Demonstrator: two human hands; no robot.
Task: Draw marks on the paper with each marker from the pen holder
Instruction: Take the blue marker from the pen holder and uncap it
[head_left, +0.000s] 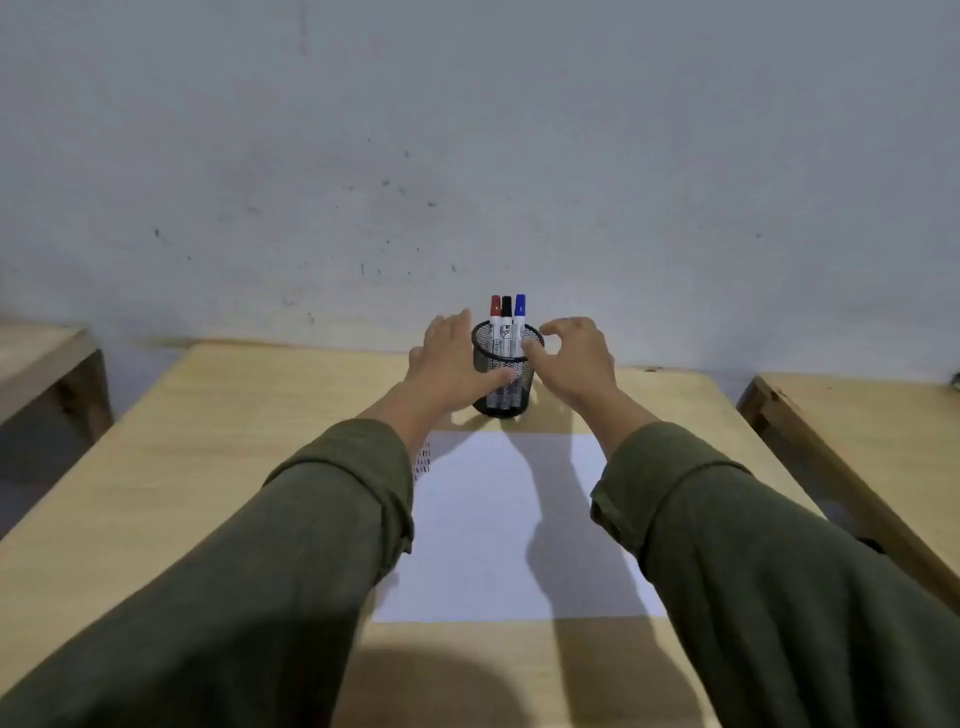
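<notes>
Right now both arms reach forward over the wooden counter (260, 415) in green sleeves (291, 545). A black mesh pen holder (506, 371) stands at the far end of the counter, close to the grey wall (467, 130). Three markers stand upright inside it, side by side: a red marker (495, 312) on the left, a black marker (506, 312) in the middle, and a blue marker (519, 312) on the right. Their caps stick up above the rim.

The left hand (451, 358) is open and wraps the left side of the pen holder, with the thumb lying across the front of the mesh. The right hand (574, 358) is on the right side of the pen holder. Its fingers are curled and spread apart, and it is not gripping anything. Its thumb is at the rim, just beside the blue marker, but it is hard to tell if it touches.

A white sheet of paper (483, 519) lies flat on the counter between the arms, nearer to the person than the pen holder. Shadows of the arms fall across it. Some small dark marks (423, 460) show near its far left corner.
</notes>
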